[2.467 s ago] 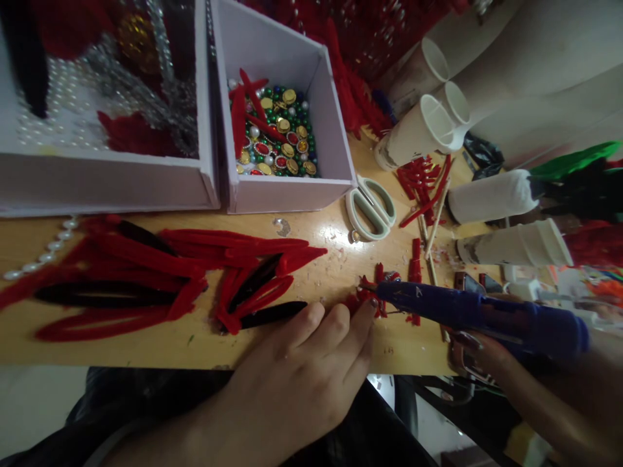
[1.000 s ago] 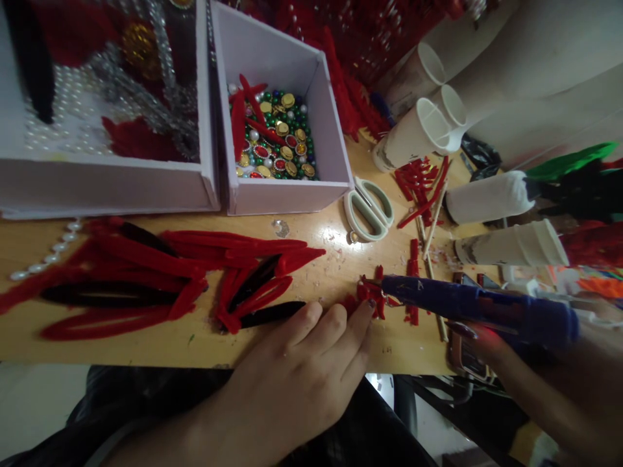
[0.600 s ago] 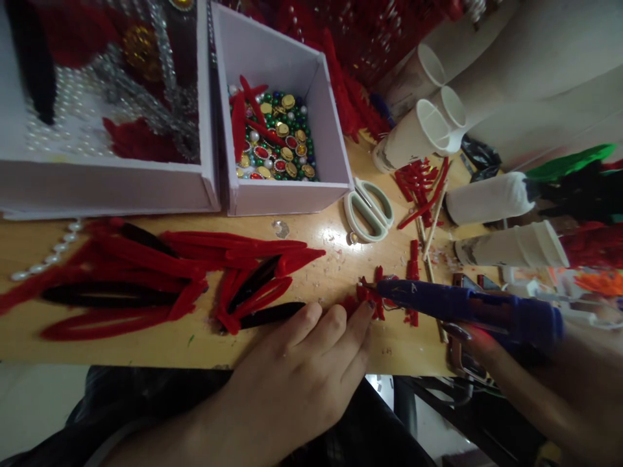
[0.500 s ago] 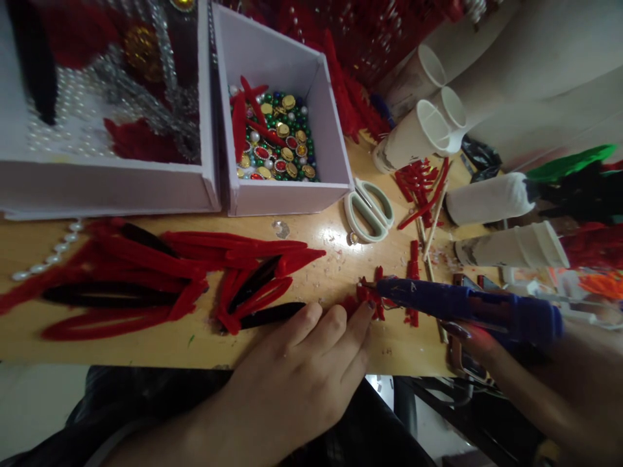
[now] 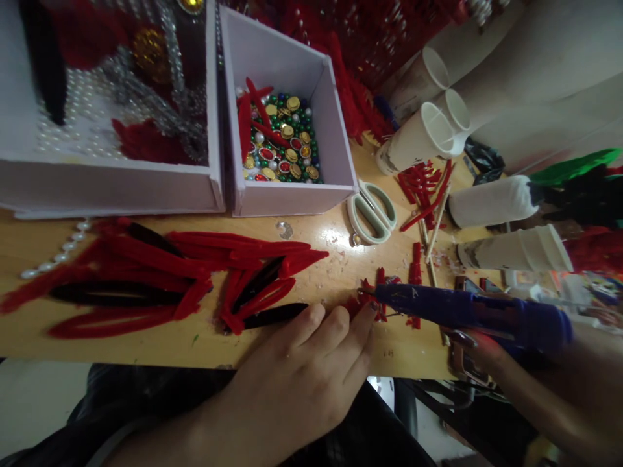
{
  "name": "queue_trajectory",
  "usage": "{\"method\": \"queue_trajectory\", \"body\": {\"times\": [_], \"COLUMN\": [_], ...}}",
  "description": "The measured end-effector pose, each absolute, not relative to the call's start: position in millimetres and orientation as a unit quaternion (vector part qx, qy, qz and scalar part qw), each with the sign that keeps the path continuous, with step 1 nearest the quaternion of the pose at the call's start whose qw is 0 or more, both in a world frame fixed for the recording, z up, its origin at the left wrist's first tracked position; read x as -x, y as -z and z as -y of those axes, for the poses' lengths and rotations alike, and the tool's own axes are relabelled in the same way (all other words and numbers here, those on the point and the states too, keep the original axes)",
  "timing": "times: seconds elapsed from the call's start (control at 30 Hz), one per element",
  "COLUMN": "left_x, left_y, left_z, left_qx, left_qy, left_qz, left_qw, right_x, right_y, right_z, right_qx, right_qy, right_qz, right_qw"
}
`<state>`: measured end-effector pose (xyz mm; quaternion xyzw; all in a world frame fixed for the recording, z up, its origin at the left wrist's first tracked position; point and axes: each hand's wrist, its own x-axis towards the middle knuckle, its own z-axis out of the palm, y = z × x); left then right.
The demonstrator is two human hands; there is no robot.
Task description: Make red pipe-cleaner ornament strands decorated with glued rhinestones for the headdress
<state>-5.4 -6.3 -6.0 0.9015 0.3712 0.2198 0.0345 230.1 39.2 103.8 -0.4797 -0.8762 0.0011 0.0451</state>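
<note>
My right hand (image 5: 501, 370) grips a blue hot glue gun (image 5: 467, 308), held on its side with the nozzle pointing left. The nozzle tip is over a small red chenille piece (image 5: 351, 302) on the table. My left hand (image 5: 311, 363) rests on the table's near side, fingers curled and pressed on that piece; they hide part of it. A black chenille loop (image 5: 272, 315) runs under the left fingers. Left of the hand lie red chenille loops (image 5: 195, 250) with black ones among them. A short red strip (image 5: 415, 279) lies behind the gun.
A white box (image 5: 292, 198) holds beads and gems; a larger white box (image 5: 117, 188) holds pearls and silver tinsel. Scissors (image 5: 372, 213) with pale handles lie near it. Paper cups (image 5: 413, 139), wooden sticks (image 5: 439, 217) and cut red pieces (image 5: 421, 185) are at the right.
The whole view has shifted slightly, so things appear a little further right. The glue gun's nozzle has moved slightly left relative to the table. Both hands keep their grips.
</note>
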Motion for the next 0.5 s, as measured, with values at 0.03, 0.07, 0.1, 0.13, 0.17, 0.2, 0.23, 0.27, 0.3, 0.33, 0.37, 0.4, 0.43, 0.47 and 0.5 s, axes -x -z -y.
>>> {"method": "queue_trajectory", "body": {"times": [0.03, 0.07, 0.1, 0.13, 0.17, 0.2, 0.23, 0.27, 0.3, 0.33, 0.37, 0.4, 0.43, 0.47, 0.5], "left_x": [5.3, 5.1, 4.8, 4.4, 4.1, 3.9, 3.9, 3.9, 4.0, 4.2, 4.3, 4.4, 4.4, 4.4, 4.3], "left_y": [5.9, 5.9, 6.1, 6.3, 6.6, 6.8, 7.0, 7.0, 7.0, 7.0, 7.0, 7.0, 7.1, 7.1, 7.2], "left_z": [6.3, 6.4, 6.5, 6.6, 6.7, 6.9, 7.2, 7.5, 7.8, 8.2, 8.4, 8.5, 8.4, 8.3, 8.0], "left_qx": [-0.901, -0.901, -0.9, -0.9, -0.899, -0.899, -0.899, -0.9, -0.901, -0.901, -0.901, -0.9, -0.9, -0.899, -0.899], "left_qy": [-0.221, -0.222, -0.224, -0.225, -0.225, -0.226, -0.225, -0.223, -0.223, -0.224, -0.226, -0.227, -0.228, -0.229, -0.227], "left_qz": [-0.372, -0.371, -0.371, -0.372, -0.373, -0.374, -0.374, -0.372, -0.37, -0.369, -0.368, -0.369, -0.37, -0.372, -0.372], "left_qw": [0.036, 0.038, 0.041, 0.044, 0.045, 0.045, 0.044, 0.042, 0.041, 0.04, 0.04, 0.041, 0.04, 0.039, 0.037], "right_x": [-231.3, -232.3, -233.0, -233.3, -233.3, -233.0, -232.4, -231.8, -231.3, -230.9, -230.7, -230.8, -231.0, -231.3, -231.6], "right_y": [-104.8, -105.7, -106.3, -106.5, -106.4, -105.8, -105.1, -104.3, -103.4, -102.7, -102.2, -101.9, -101.7, -101.7, -101.9], "right_z": [-38.8, -38.4, -38.0, -37.8, -37.5, -37.2, -36.9, -36.6, -36.4, -36.3, -36.4, -36.8, -37.5, -38.3, -39.3], "right_qx": [0.481, 0.481, 0.479, 0.478, 0.476, 0.475, 0.473, 0.476, 0.483, 0.492, 0.498, 0.5, 0.498, 0.494, 0.488], "right_qy": [-0.003, -0.011, -0.019, -0.024, -0.019, -0.01, -0.001, 0.003, 0.007, 0.01, 0.014, 0.019, 0.024, 0.025, 0.023], "right_qz": [0.876, 0.876, 0.876, 0.877, 0.878, 0.88, 0.881, 0.879, 0.875, 0.87, 0.867, 0.865, 0.866, 0.868, 0.872], "right_qw": [0.047, 0.046, 0.043, 0.036, 0.031, 0.028, 0.03, 0.028, 0.026, 0.025, 0.03, 0.033, 0.037, 0.04, 0.042]}}
